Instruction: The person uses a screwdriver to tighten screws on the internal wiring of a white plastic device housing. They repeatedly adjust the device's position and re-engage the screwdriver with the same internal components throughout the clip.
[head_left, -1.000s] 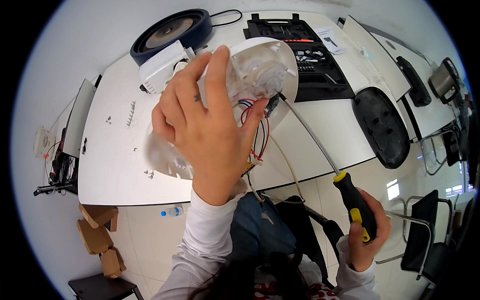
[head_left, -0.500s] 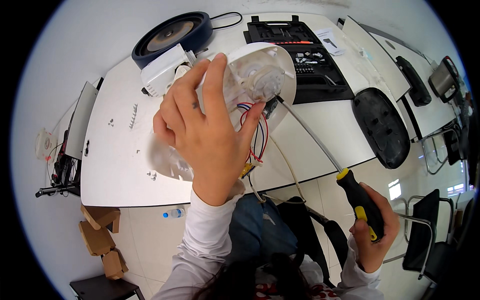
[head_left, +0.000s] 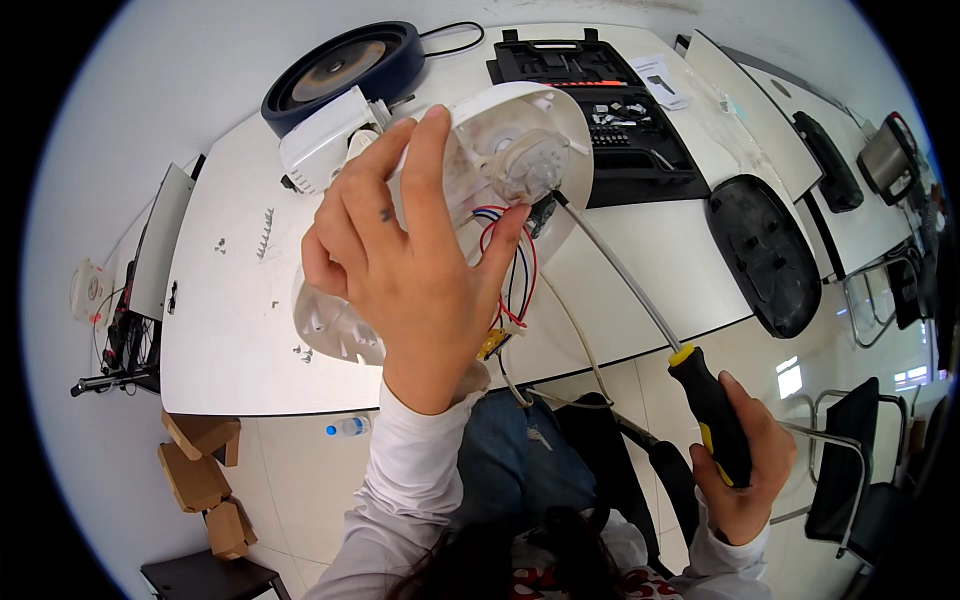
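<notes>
My left hand [head_left: 410, 260] grips a round white plastic housing [head_left: 510, 140] and holds it up, tilted, above the white table [head_left: 230, 300]. Red, blue and white wires [head_left: 512, 270] hang from its open inside. My right hand [head_left: 745, 470] holds a long screwdriver [head_left: 712, 410] by its black and yellow handle. The metal shaft runs up and left, and its tip sits inside the housing near a small round motor part [head_left: 530, 165].
A black tool case [head_left: 610, 110] with bits lies open at the table's back. A dark round disc [head_left: 345, 65] and a white box [head_left: 320, 150] stand behind the housing. A black oval cover [head_left: 765, 255] lies right. Small screws [head_left: 265, 235] lie left. Cardboard boxes [head_left: 200, 470] sit on the floor.
The housing and both hands have shifted only slightly; the screwdriver handle has dropped a little lower right while its tip stays in the housing.
</notes>
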